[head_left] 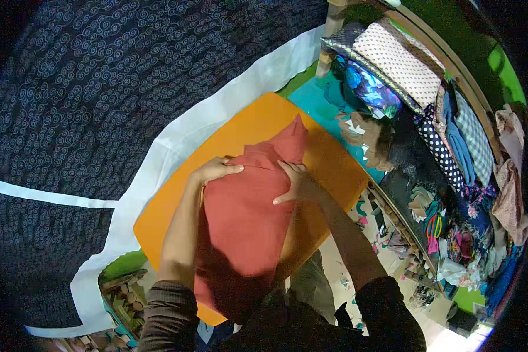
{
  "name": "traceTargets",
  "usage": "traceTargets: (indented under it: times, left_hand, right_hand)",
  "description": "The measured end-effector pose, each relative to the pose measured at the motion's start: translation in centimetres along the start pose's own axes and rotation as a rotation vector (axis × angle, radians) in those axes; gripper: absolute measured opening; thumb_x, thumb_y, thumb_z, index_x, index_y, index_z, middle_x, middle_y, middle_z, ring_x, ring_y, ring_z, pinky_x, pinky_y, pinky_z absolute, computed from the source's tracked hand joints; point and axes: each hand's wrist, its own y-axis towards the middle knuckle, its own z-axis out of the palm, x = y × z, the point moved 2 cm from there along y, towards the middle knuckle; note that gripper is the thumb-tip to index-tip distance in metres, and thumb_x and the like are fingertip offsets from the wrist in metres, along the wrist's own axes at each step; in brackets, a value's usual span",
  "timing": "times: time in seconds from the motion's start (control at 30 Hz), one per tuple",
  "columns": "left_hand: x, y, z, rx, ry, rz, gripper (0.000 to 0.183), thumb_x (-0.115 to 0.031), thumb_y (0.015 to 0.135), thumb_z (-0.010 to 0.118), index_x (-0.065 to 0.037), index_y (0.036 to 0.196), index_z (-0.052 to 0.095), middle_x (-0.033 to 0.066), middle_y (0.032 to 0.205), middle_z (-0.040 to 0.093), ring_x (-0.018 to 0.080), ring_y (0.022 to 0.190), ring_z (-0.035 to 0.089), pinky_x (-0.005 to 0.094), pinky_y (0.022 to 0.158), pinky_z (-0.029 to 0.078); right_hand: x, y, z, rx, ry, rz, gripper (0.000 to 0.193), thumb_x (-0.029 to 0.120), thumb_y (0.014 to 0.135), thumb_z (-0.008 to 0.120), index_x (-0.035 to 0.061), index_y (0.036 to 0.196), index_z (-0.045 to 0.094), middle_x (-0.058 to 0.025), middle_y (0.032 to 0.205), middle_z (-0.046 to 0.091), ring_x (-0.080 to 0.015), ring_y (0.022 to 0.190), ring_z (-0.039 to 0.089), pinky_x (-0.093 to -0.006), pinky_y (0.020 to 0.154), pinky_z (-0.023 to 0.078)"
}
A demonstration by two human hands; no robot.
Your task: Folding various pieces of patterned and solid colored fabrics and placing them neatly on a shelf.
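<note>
A coral-red folded cloth garment (246,217) lies lengthwise on an orange board (240,126) in front of my body. Its far end narrows to a raised, pointed corner, and its near end runs into shadow close to my lap. My left hand (214,170) grips the garment's left edge, thumb across the top and other fingers partly hidden. On the opposite edge, my right hand (296,185) holds the cloth with thumb and forefinger spread on its surface. The rest of that hand's fingers are hard to make out in the shade.
To the left spreads dark patterned fabric (100,105) with a white border (182,129). Several folded fabrics, including a white patterned one (393,53) and a polka-dot one (440,141), are piled at the right. Small scraps litter the pale floor (337,264).
</note>
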Motion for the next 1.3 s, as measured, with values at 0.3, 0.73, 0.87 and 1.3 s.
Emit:
traceTargets:
  times: [0.3, 0.73, 0.87, 1.3]
  left_hand:
    - [-5.9, -8.5, 2.3, 0.101, 0.041, 0.270, 0.031, -0.023, 0.076, 0.070, -0.001, 0.096, 0.064, 0.0037, 0.085, 0.065, 0.0080, 0.077, 0.057, 0.0249, 0.072, 0.047]
    - [-1.9, -9.0, -0.5, 0.005, -0.031, 0.220, 0.060, -0.038, 0.076, 0.066, 0.004, 0.116, 0.051, 0.0177, 0.109, 0.057, 0.0224, 0.101, 0.055, 0.0320, 0.086, 0.043]
    - [2.7, -6.1, 0.0, -0.328, 0.193, 0.248, 0.084, -0.051, 0.078, 0.058, 0.004, 0.133, 0.026, 0.0284, 0.129, 0.037, 0.0351, 0.119, 0.041, 0.0385, 0.098, 0.035]
    - [4.6, -2.3, 3.5, -0.338, 0.509, 0.193, 0.086, -0.060, 0.076, 0.051, 0.001, 0.133, 0.031, 0.0250, 0.133, 0.034, 0.0311, 0.128, 0.029, 0.0375, 0.104, 0.026]
  right_hand:
    - [3.8, 0.6, -4.7, 0.180, 0.217, -0.144, 0.122, 0.041, 0.046, 0.084, 0.0008, 0.138, 0.014, -0.0201, 0.142, 0.018, -0.0313, 0.131, 0.020, -0.0364, 0.106, 0.022]
    - [8.9, -2.5, -4.8, 0.815, 1.108, 0.337, 0.067, 0.025, 0.066, 0.073, -0.0004, 0.122, 0.046, -0.0142, 0.120, 0.053, -0.0260, 0.107, 0.052, -0.0394, 0.095, 0.036]
    - [7.1, -3.0, -3.9, 0.510, 1.075, 0.361, 0.063, 0.032, 0.069, 0.069, 0.0015, 0.120, 0.048, -0.0134, 0.115, 0.056, -0.0259, 0.104, 0.054, -0.0398, 0.094, 0.037]
    - [3.3, -13.3, 7.2, -0.664, 1.099, 0.438, 0.078, 0.012, 0.074, 0.071, 0.0037, 0.132, 0.020, -0.0158, 0.122, 0.043, -0.0277, 0.115, 0.041, -0.0394, 0.093, 0.040]
